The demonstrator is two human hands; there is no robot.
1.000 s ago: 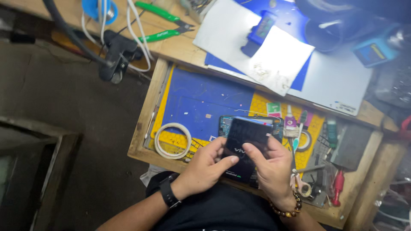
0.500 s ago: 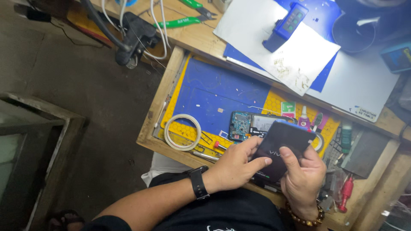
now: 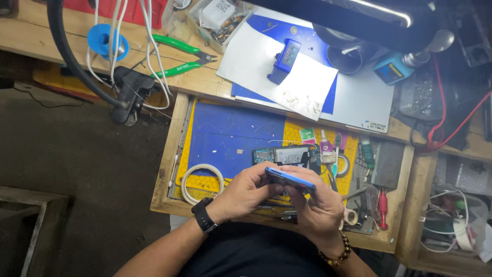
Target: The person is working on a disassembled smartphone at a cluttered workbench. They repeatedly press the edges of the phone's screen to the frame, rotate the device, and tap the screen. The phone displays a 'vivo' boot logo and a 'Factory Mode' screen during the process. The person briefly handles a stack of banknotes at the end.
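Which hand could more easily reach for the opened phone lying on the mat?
Probably the right hand. The opened phone lies just beyond its fingers, nearer than to the left hand, though both hands grip the blue phone part.

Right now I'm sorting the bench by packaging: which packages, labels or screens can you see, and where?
Clear plastic box: back edge of the bench, white square-patterned label.
Blue device: on white paper, small grey screen.
Green-and-white packet: yellow mat, small, flat.
Blue-edged phone part: held in both hands, seen edge-on.
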